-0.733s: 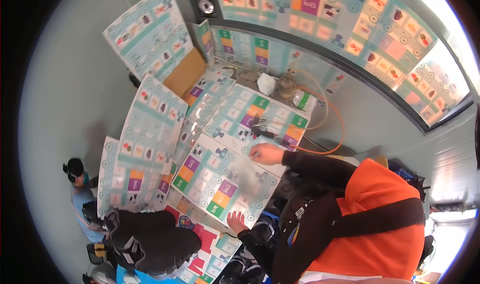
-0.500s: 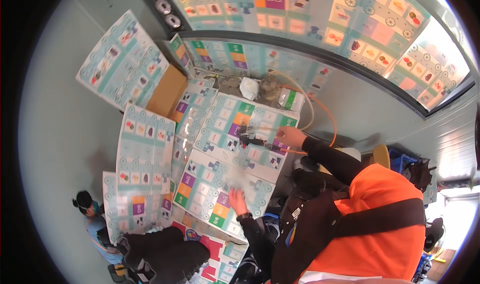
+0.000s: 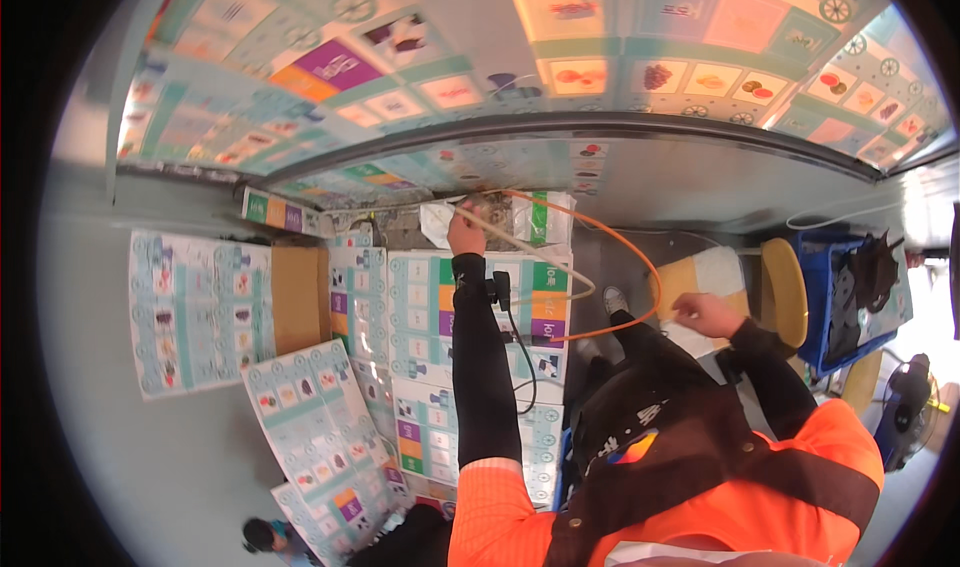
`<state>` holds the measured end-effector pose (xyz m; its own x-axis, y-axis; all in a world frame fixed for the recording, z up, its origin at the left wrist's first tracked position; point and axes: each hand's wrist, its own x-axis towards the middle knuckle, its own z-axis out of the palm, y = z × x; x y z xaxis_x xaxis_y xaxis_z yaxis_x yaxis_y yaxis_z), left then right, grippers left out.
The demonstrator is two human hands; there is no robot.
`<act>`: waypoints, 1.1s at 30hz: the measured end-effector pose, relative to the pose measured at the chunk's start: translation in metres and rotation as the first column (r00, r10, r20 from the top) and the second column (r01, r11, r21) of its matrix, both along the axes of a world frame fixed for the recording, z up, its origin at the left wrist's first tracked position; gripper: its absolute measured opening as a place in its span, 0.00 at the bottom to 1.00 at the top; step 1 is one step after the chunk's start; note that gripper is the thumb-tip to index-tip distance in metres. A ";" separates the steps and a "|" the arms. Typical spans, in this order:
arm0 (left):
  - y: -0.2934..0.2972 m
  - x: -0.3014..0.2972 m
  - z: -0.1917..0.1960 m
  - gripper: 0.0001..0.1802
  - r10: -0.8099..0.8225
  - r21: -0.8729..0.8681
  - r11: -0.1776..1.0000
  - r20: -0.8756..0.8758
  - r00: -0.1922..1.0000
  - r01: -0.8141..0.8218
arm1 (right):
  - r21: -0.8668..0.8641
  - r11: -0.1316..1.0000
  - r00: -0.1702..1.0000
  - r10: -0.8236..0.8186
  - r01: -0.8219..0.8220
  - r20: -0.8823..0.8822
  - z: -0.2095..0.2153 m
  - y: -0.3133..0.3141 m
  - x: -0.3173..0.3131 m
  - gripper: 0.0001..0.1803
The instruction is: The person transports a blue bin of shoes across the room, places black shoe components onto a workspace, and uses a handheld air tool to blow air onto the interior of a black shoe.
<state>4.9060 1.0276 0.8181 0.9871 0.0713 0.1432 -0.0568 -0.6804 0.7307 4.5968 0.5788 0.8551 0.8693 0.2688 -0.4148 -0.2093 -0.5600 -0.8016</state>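
My left hand reaches to the far edge of the board-covered table. Its fingers are curled beside a crumpled white wrapper and a grey-brown lump; what they grip cannot be made out. A beige hose runs from near that hand and loops back over the boards. Beside my left forearm lies a small black tool or fitting with a black cable. On the right, my right hand hovers above a white cloth, fingers loosely bent and partly apart, nothing visible in them.
An orange hose arcs between table and cloth. A white-and-green packet lies on the ledge. Yellow chair back and blue crate stand right. Printed boards and cardboard are left; another person appears lower left.
My left hand has moved from the near boards to the far ledge. My right hand has left the far right of the boards and swung right over the cloth. The view has turned.
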 end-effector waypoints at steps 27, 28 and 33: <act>0.009 -0.022 0.017 0.13 0.136 -0.446 0.881 -0.076 0.988 -0.156 | -0.099 0.919 0.913 -0.391 0.381 -0.113 0.014 -0.024 -0.054 0.19; 0.007 -0.015 0.013 0.13 0.113 -0.448 0.888 -0.008 0.994 -0.105 | -0.104 0.923 0.923 -0.379 0.372 -0.069 0.013 -0.027 -0.054 0.19; 0.002 0.018 -0.014 0.14 0.085 -0.053 0.995 -0.014 0.996 -0.085 | -0.113 0.916 0.917 -0.393 0.385 -0.065 0.011 -0.042 -0.057 0.18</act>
<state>4.9237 1.0295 0.8040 0.9787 0.1623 0.1256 0.0082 -0.6423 0.7664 4.5401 0.5368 0.8663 0.8573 -0.1281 -0.4986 -0.4911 -0.4939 -0.7176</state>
